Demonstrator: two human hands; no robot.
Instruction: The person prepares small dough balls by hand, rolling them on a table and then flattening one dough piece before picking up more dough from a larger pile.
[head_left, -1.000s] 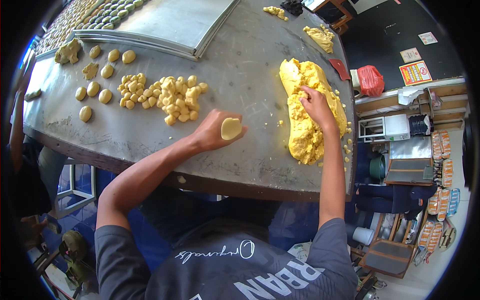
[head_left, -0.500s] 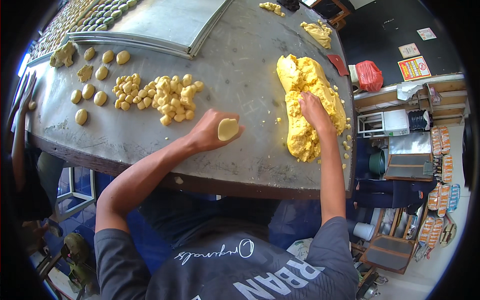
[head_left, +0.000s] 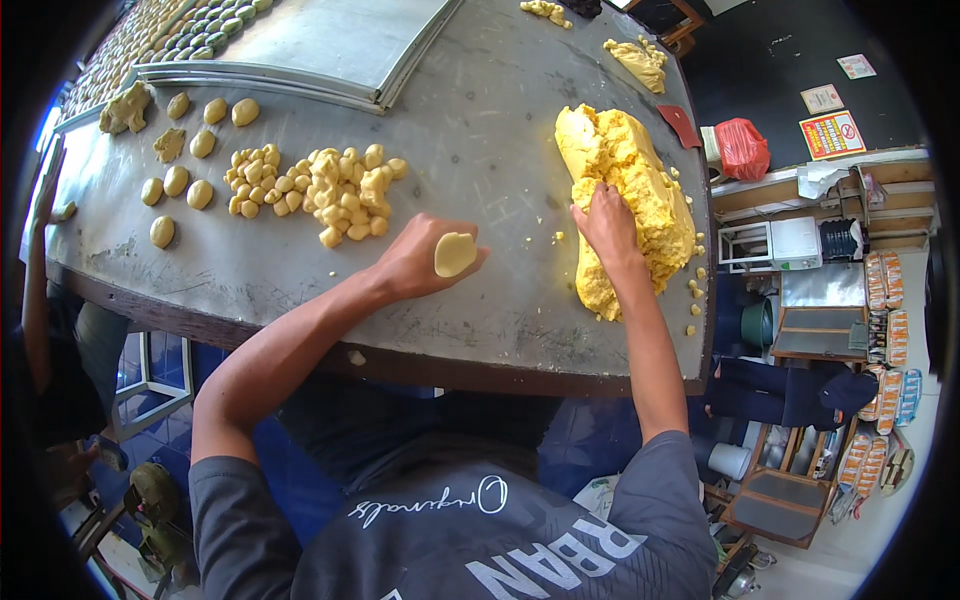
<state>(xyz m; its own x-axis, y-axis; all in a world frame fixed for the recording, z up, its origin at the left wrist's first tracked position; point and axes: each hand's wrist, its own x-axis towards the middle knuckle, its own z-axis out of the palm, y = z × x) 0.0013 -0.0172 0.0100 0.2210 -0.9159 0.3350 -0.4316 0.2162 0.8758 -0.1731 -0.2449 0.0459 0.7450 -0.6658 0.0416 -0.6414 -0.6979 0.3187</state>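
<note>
My left hand (head_left: 418, 262) is curled above the near part of the metal table, cupping a flat round of pale dough (head_left: 455, 255) on its thumb side. At the right, my right hand (head_left: 607, 230) has its fingers bent and pressed into the near-left side of a big crumbly yellow mass (head_left: 645, 170). Its fingertips are partly hidden by the hand itself. Left of centre lies a heap of small dough balls (head_left: 345, 195), several stuck together. Larger smooth balls (head_left: 200, 194) are spread out farther left.
A metal tray (head_left: 300, 45) lies at the far left beside rows of small green and brown pieces (head_left: 205, 35). Near the far right edge are a yellow lump (head_left: 637, 65) and a red scraper-like piece (head_left: 679, 126). Another person's hands (head_left: 48, 190) work at the left edge.
My right hand has shifted slightly left on the yellow mass, its fingers now more bent. My left hand stays put with the dough round. The other person's hands have moved.
</note>
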